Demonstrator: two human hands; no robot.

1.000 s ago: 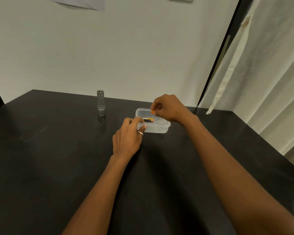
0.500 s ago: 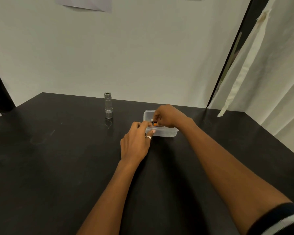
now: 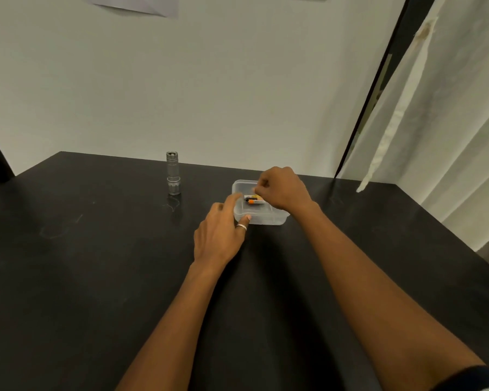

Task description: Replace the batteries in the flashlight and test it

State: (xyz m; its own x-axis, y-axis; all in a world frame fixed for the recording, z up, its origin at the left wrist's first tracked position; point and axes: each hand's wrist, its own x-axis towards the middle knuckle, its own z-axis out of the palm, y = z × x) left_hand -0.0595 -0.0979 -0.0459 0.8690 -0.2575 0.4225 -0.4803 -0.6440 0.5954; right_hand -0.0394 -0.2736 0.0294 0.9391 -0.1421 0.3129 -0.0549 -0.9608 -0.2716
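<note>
Black table [image 3: 96, 277] is filling the near part of the view, and two bare forearms are reaching forward over it. Further on, the left hand [image 3: 219, 235], wearing a ring [image 3: 241, 227], is resting with loosely spread fingers against the near left corner of a clear plastic container [image 3: 268, 218]; it is not gripping anything. Batteries [image 3: 253, 199] with orange ends are lying inside the container. The right hand [image 3: 284, 189] is hovering over them with fingers curled together, and I cannot tell if it is pinching one. Beyond, to the left and well apart, the silver flashlight [image 3: 173, 173] is standing upright near the white wall [image 3: 209, 80].
</note>
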